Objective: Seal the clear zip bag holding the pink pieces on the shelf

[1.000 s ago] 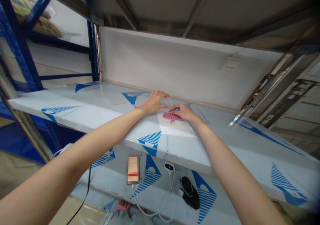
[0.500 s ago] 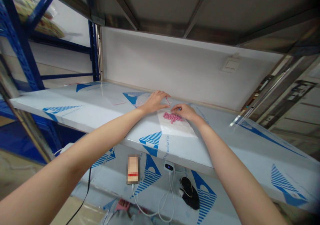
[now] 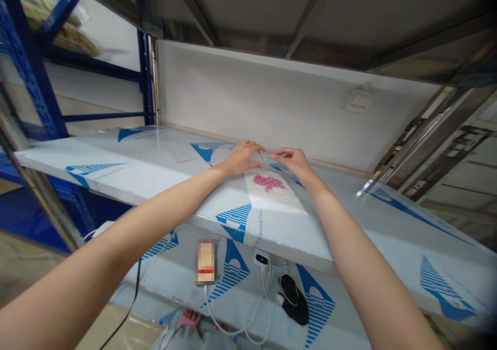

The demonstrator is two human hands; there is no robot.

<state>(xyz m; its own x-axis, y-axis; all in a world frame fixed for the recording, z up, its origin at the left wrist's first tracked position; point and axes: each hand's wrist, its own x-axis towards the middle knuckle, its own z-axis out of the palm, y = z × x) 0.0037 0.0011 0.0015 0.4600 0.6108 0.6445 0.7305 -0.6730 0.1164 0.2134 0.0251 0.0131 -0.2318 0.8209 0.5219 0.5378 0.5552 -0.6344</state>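
Note:
A clear plastic bag (image 3: 275, 194) lies flat on the film-covered white shelf, holding a small heap of pink tablets (image 3: 267, 182). My left hand (image 3: 241, 158) rests palm down with its fingers spread, touching the bag's far left corner. My right hand (image 3: 291, 161) is raised at the far edge of the bag, with its fingertips drawn close together near a thin red line on the plastic. Whether those fingers pinch the plastic is hard to see. Neither hand touches the tablets.
The white shelf (image 3: 116, 153) has a white back panel (image 3: 252, 101) with a switch plate (image 3: 359, 101). Blue steel rack uprights (image 3: 145, 75) stand at left. Below the shelf front hang a pixelated rectangular device (image 3: 205, 262), white cables (image 3: 264, 308) and a black object (image 3: 293, 299).
My right hand has lifted off the tablets and moved farther away and to the right, to the bag's far edge. My left hand and the tablets stay in place.

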